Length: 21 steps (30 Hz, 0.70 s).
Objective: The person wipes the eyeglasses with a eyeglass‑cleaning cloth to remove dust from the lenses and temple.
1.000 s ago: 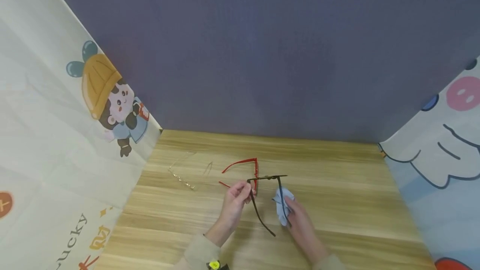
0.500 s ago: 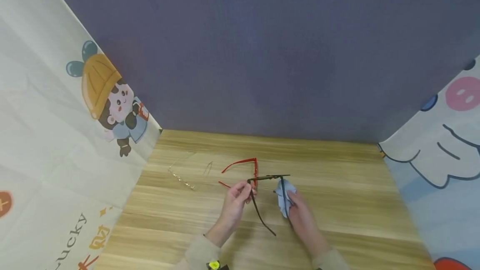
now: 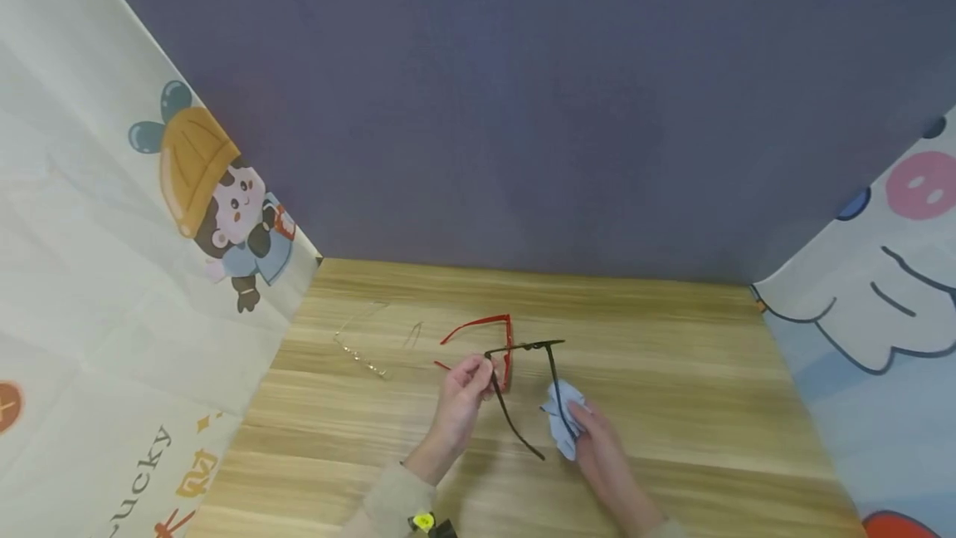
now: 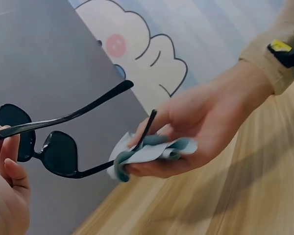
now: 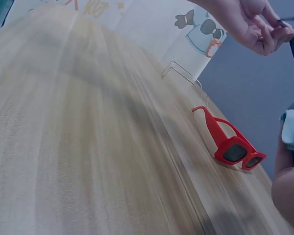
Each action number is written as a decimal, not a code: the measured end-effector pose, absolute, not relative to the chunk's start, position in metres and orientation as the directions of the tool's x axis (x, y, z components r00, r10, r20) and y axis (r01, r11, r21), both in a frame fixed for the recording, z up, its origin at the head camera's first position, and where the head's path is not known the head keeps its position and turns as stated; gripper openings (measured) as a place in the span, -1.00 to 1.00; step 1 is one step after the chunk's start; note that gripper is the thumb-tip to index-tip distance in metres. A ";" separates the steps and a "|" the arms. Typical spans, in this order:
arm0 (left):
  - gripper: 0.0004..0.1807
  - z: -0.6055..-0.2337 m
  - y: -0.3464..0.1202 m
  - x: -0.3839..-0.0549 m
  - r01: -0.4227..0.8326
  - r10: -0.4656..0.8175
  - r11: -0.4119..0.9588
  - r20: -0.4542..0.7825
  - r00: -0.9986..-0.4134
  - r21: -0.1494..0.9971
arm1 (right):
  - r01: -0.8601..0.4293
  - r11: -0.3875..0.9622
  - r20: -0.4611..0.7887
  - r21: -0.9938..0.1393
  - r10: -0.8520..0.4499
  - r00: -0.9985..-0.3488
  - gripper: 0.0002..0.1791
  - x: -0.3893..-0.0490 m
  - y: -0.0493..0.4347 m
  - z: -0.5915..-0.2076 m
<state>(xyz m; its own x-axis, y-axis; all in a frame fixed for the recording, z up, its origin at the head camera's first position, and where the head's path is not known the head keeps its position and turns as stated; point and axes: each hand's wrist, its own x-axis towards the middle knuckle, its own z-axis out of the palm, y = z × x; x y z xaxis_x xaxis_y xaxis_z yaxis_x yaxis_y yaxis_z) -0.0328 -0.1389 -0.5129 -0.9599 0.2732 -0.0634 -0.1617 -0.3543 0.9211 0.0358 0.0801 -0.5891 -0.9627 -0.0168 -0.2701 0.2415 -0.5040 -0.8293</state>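
Black sunglasses (image 3: pixel 532 345) are held above the table with both temples unfolded. My left hand (image 3: pixel 457 407) pinches them at the hinge corner of the left temple. In the left wrist view the dark lenses (image 4: pixel 61 154) face away to the side. My right hand (image 3: pixel 603 457) grips a crumpled light-blue cloth (image 4: pixel 154 151) folded around the right temple, whose tip pokes out above the cloth. Behind my left hand lie red sunglasses (image 5: pixel 232 150) with dark lenses, temples open, partly covered by the hand in the head view.
Thin gold-rimmed glasses (image 3: pixel 362 359) lie on the wooden table (image 3: pixel 672 355), left of the red pair. A dark grey panel (image 3: pixel 523 106) rises at the back. Printed cartoon sheets (image 3: pixel 90 256) hang along both sides.
My right hand slid the cloth up along the right temple, then back down toward its tip. The black sunglasses shifted slightly left and away, with my left hand keeping its pinch.
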 end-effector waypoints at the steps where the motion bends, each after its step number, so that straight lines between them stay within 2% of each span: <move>1: -0.81 -0.514 -0.138 -0.031 -0.163 0.284 -0.356 -0.060 -0.957 0.920 | 0.239 -0.496 -0.267 -0.835 -0.015 -0.964 -0.73 0.035 0.081 -0.590; 7: -0.79 -0.518 -0.134 -0.022 -0.211 0.337 -0.346 -0.089 -0.937 0.914 | 0.231 -0.490 -0.290 -0.840 0.046 -0.956 -0.80 0.024 0.084 -0.591; 12: -0.87 -0.519 -0.132 -0.016 -0.256 0.385 -0.330 -0.118 -0.915 0.908 | 0.199 -0.603 -0.295 -0.772 0.063 -0.954 -0.78 0.016 0.090 -0.590; 21: -0.91 -0.523 -0.127 -0.017 -0.222 0.477 -0.260 -0.075 -0.876 0.940 | 0.154 -0.648 -0.249 -0.746 0.057 -0.967 -0.73 0.016 0.104 -0.590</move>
<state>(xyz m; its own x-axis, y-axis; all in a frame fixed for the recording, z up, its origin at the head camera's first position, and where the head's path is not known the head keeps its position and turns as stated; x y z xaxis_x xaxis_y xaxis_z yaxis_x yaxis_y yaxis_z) -0.0171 -0.1275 -0.5233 -0.8759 0.4768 -0.0746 -0.2215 -0.2599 0.9399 0.0156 0.1042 -0.5899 -0.9669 0.0569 -0.2489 0.1539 -0.6478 -0.7461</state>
